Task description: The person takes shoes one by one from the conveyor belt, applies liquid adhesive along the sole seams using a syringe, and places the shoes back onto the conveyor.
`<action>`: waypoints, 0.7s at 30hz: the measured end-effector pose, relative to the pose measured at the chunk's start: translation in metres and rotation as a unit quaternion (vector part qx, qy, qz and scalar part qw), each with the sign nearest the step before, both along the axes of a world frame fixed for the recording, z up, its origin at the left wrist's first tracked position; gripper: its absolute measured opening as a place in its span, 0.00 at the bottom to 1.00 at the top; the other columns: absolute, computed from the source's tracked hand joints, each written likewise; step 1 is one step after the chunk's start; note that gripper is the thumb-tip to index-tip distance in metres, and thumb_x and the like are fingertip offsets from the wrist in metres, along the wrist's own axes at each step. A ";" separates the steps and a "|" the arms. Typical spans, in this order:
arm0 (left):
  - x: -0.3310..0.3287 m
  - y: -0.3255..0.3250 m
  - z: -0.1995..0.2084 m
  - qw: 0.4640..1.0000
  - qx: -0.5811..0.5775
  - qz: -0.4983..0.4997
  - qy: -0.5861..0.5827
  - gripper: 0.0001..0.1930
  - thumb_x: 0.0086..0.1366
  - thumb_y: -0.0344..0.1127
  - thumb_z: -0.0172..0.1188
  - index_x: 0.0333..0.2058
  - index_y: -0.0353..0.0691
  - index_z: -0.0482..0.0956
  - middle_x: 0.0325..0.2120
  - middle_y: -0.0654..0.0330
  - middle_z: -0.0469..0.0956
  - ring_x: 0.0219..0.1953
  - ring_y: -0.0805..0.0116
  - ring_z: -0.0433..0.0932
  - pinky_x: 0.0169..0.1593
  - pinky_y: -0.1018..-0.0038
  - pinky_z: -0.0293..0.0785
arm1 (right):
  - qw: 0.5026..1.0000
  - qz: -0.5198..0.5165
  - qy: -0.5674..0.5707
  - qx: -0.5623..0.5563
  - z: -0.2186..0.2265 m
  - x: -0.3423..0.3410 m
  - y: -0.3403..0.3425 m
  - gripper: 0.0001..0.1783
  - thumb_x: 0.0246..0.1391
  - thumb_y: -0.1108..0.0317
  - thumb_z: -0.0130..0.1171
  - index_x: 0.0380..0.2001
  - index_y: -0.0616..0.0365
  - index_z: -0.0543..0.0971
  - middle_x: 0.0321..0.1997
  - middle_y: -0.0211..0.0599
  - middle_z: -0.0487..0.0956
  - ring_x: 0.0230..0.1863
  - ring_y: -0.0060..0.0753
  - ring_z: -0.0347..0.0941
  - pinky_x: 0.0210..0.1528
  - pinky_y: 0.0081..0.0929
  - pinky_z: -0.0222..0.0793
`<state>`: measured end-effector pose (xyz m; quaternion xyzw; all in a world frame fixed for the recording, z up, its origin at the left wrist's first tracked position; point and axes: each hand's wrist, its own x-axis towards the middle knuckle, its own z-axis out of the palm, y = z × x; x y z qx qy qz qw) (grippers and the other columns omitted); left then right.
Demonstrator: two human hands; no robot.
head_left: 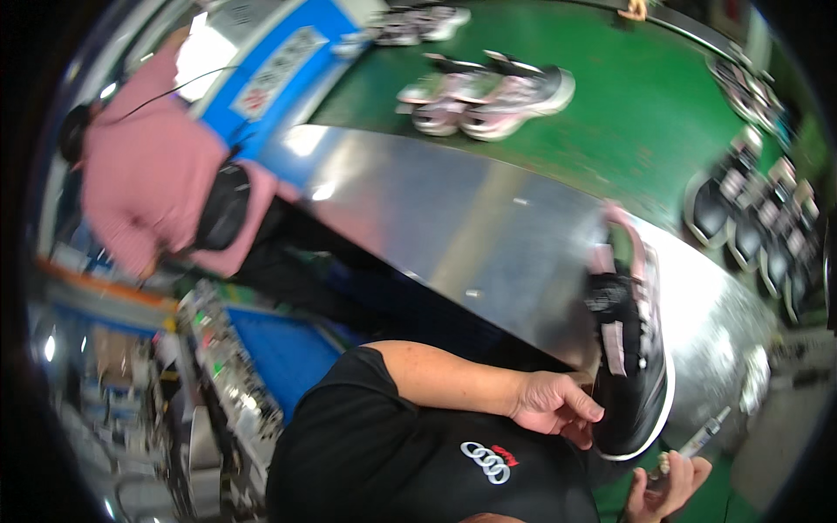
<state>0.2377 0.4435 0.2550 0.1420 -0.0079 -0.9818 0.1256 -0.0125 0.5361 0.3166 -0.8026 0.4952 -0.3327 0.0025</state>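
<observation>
A black and pink sneaker (629,349) with a white sole lies along the metal worktop's near edge, toe toward me. Against the side of its toe is my left hand (555,406), with thumb and curled fingers closed on the shoe's edge; part of that grip is hidden. To the right of the toe, my right hand (671,484) is closed around a slim, pale syringe-like tool (704,432). Its narrow tip points up and away from me, apart from the shoe.
Beyond the metal worktop (392,187) runs a green surface (619,113) carrying a pair of pink and grey sneakers (506,100). Several black sneakers (754,209) stand at the right. Crumpled clear plastic (754,379) lies near the right edge. A person in pink (157,174) bends over at the left.
</observation>
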 end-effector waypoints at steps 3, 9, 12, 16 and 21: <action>0.049 0.004 0.020 0.993 -0.014 0.101 -0.059 0.20 0.56 0.27 0.59 0.49 0.35 0.71 0.42 0.57 0.78 0.43 0.66 0.78 0.47 0.70 0.75 | 0.999 -0.008 -0.044 0.014 -0.034 -0.008 -0.018 0.26 0.41 0.62 0.72 0.42 0.64 0.76 0.36 0.41 0.72 0.34 0.37 0.65 0.32 0.27 0.66; 0.095 0.008 0.018 0.954 -0.156 0.175 -0.187 0.33 0.52 0.25 0.63 0.56 0.33 0.59 0.47 0.57 0.72 0.48 0.71 0.73 0.52 0.73 0.71 | 0.998 -0.016 -0.005 0.054 -0.064 -0.014 -0.066 0.26 0.43 0.61 0.71 0.44 0.62 0.76 0.40 0.41 0.65 0.36 0.36 0.67 0.36 0.30 0.68; 0.096 0.002 0.017 0.956 -0.161 0.168 -0.179 0.33 0.53 0.26 0.63 0.56 0.32 0.58 0.48 0.57 0.71 0.49 0.71 0.72 0.52 0.73 0.71 | 0.983 -0.050 -0.141 0.106 -0.079 -0.011 -0.076 0.24 0.50 0.71 0.58 0.51 0.66 0.70 0.39 0.41 0.66 0.44 0.39 0.63 0.48 0.28 0.59; 0.095 -0.007 0.017 0.954 -0.170 0.186 -0.161 0.30 0.54 0.26 0.62 0.55 0.31 0.60 0.47 0.56 0.71 0.49 0.70 0.73 0.53 0.73 0.70 | 0.989 -0.057 -0.088 0.106 -0.076 -0.009 -0.080 0.23 0.48 0.70 0.60 0.49 0.66 0.71 0.39 0.41 0.66 0.43 0.39 0.63 0.48 0.28 0.59; 0.083 -0.050 0.022 0.940 -0.206 0.204 -0.179 0.25 0.56 0.26 0.61 0.52 0.31 0.64 0.45 0.55 0.74 0.45 0.67 0.76 0.52 0.70 0.72 | 0.977 -0.093 -0.156 0.111 -0.071 0.000 -0.074 0.25 0.40 0.67 0.64 0.44 0.65 0.74 0.38 0.41 0.69 0.41 0.39 0.62 0.47 0.30 0.59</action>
